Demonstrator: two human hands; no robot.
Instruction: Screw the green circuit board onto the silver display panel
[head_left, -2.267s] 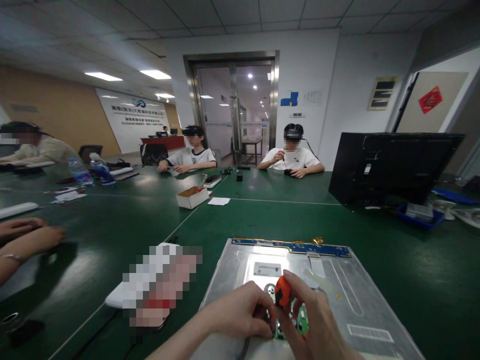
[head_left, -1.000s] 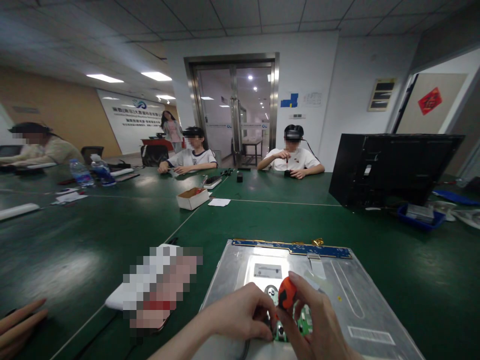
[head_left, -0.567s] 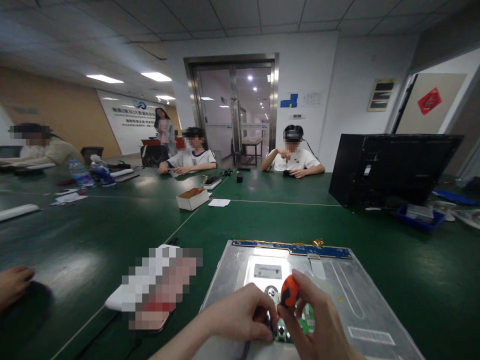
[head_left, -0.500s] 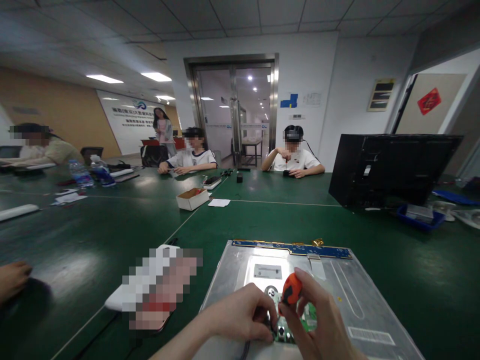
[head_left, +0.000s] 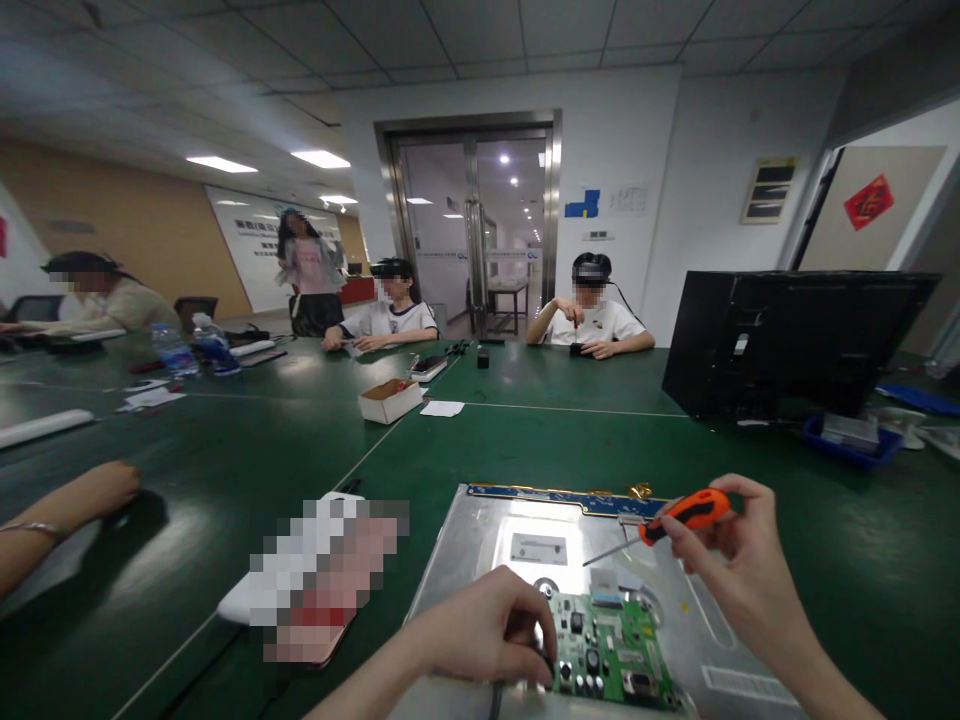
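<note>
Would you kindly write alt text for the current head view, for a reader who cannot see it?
The person's right hand holds an orange screwdriver over a metal panel, while the left hand is at the left side of its green circuit board. The panel lies on a green table; people sit across, and a black monitor stands at right.

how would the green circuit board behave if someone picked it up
The green circuit board looks flat and slim, so probably stiff and light. Its small raised components suggest it could be fragile. The pale strip at its far edge might tug, if attached.
</note>
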